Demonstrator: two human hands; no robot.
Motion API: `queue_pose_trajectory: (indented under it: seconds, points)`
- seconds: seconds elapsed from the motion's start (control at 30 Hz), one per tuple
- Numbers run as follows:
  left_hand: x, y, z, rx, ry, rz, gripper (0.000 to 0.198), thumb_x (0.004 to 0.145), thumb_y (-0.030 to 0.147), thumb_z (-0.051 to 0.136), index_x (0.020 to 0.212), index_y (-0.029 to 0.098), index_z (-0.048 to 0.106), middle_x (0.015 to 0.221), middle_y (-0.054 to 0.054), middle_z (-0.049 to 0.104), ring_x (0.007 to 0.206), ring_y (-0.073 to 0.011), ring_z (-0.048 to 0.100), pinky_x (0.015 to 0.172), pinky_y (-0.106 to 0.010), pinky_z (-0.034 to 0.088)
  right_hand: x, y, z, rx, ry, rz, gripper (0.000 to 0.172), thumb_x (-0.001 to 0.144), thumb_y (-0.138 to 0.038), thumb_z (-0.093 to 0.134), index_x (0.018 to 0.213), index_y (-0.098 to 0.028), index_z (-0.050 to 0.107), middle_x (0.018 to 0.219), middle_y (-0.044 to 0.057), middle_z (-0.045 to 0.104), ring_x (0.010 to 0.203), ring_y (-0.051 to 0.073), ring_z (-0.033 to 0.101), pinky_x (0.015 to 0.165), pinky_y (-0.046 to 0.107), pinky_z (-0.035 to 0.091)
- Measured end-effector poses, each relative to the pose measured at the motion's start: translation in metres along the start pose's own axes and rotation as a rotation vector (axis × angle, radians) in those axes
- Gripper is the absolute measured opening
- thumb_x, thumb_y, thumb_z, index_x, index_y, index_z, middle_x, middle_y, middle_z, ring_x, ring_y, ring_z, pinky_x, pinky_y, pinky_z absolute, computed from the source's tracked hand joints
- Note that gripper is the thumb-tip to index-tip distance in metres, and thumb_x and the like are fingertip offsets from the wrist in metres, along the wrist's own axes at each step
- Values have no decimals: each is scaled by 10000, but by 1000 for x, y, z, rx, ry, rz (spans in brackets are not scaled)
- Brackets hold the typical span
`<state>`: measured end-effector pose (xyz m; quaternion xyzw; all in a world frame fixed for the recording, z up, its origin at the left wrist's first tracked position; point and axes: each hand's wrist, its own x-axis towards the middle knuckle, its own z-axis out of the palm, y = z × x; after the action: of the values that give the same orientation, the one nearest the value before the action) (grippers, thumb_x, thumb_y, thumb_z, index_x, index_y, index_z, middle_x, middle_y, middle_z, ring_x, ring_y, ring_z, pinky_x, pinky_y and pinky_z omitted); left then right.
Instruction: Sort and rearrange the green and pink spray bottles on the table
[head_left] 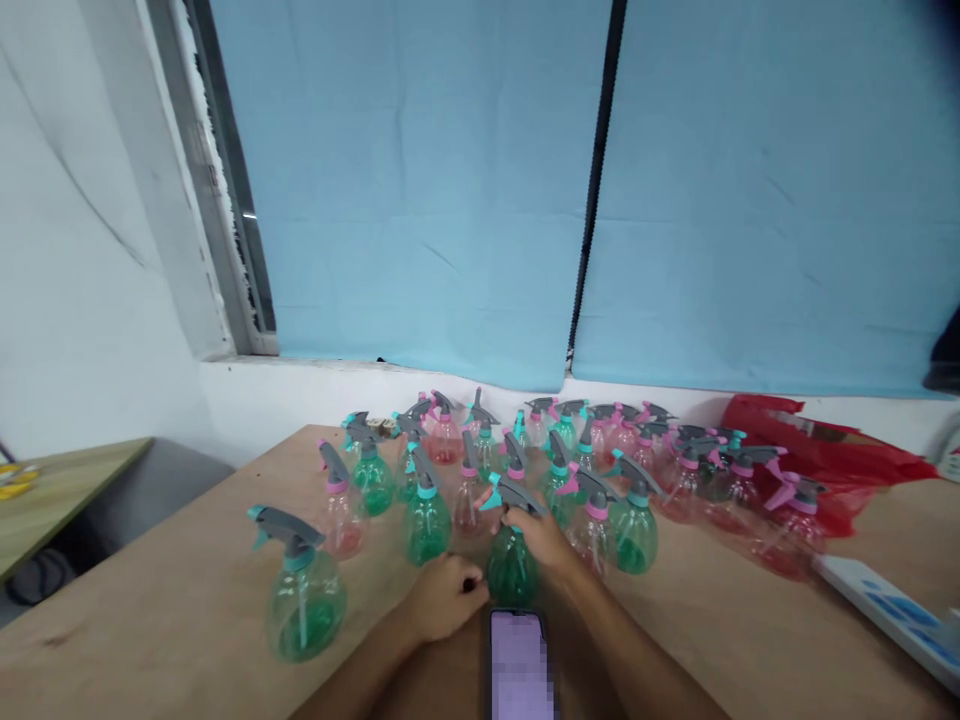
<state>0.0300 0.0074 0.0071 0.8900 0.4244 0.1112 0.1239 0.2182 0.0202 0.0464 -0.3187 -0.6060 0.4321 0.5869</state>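
Note:
My right hand (541, 535) is wrapped round the neck and trigger head of a green spray bottle (513, 570), which stands upright in front of me. Curled fingers close my left hand (448, 597) beside that bottle's base; a small dark spot shows at its fingertips, too small to name. Just beyond the left hand stands a spray bottle with green liquid (427, 525). Another green spray bottle (306, 605) is apart from the rest at the left. A phone (519, 660), its screen lit, lies below the held bottle, between my forearms.
Several pink and green spray bottles (634, 530) crowd the wooden table (195, 560) toward the wall. A red plastic bag (832, 470) lies at the back right, with a white and blue box (889, 610) nearer. Blue blinds (420, 180) hang behind. Another table (82, 490) stands left.

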Motion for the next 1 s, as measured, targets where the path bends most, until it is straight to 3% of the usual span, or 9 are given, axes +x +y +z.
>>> queue_pose_trajectory:
  seconds: [0.23, 0.47, 0.63, 0.8, 1.0]
  points:
    - [-2, 2, -2, 3, -3, -4, 313, 907, 239, 505, 643, 195, 667, 649, 1, 682, 590, -146, 569, 564, -271, 284, -1, 4, 1, 42, 68, 18, 183, 624, -210, 542, 681, -216, 716, 652, 6, 678, 586, 168, 596, 652, 300, 506]
    - [-1, -1, 0, 2, -9, -1, 305, 916, 225, 525, 649, 194, 671, 676, 0, 701, 624, -153, 605, 582, -268, 304, 3, 5, 1, 9, 13, -37, 181, 650, -185, 564, 719, -241, 722, 703, 2, 700, 669, 184, 627, 706, 307, 515]
    - [-2, 0, -1, 0, 0, 4, 288, 894, 207, 526, 645, 189, 668, 684, -11, 705, 635, -155, 615, 579, -263, 297, 1, 7, 2, 36, 90, 4, 136, 636, -193, 574, 666, -224, 702, 656, -2, 667, 617, 173, 597, 681, 307, 502]
    - [-2, 2, -3, 9, -13, -1, 299, 894, 205, 526, 622, 185, 650, 663, -11, 698, 621, -152, 606, 572, -267, 289, -1, 11, 4, 37, 87, 9, 162, 655, -214, 570, 740, -221, 707, 668, -5, 665, 595, 168, 584, 681, 314, 492]
    - [-2, 1, -1, 25, -34, -14, 287, 909, 216, 533, 671, 192, 690, 709, -22, 726, 657, -170, 637, 597, -272, 337, -2, 3, 0, 91, 9, -45, 226, 794, -350, 621, 993, -248, 649, 745, -10, 659, 572, 170, 596, 672, 322, 491]
